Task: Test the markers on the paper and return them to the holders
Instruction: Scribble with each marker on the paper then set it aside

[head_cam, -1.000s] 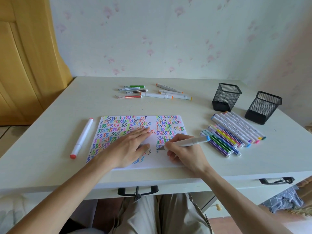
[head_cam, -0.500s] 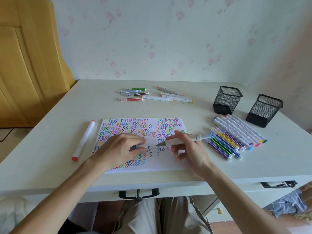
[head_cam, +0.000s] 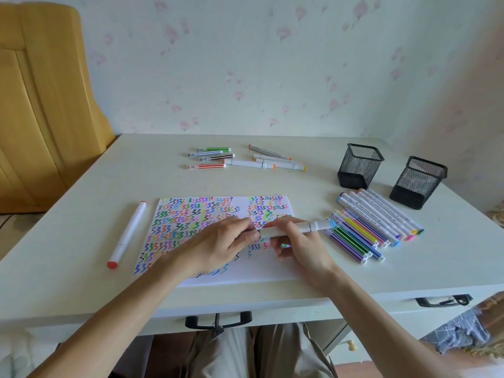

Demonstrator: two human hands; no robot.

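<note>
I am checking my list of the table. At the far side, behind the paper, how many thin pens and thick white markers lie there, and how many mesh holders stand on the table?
Thin pens: 4
Thick markers: 4
Holders: 2
Total: 10

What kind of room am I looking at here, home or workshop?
Most likely a room in a home, perhaps a bedroom or study. The wall has pale floral wallpaper, the white desk has drawer handles at its front edge, and a wooden door stands on the left.
</note>
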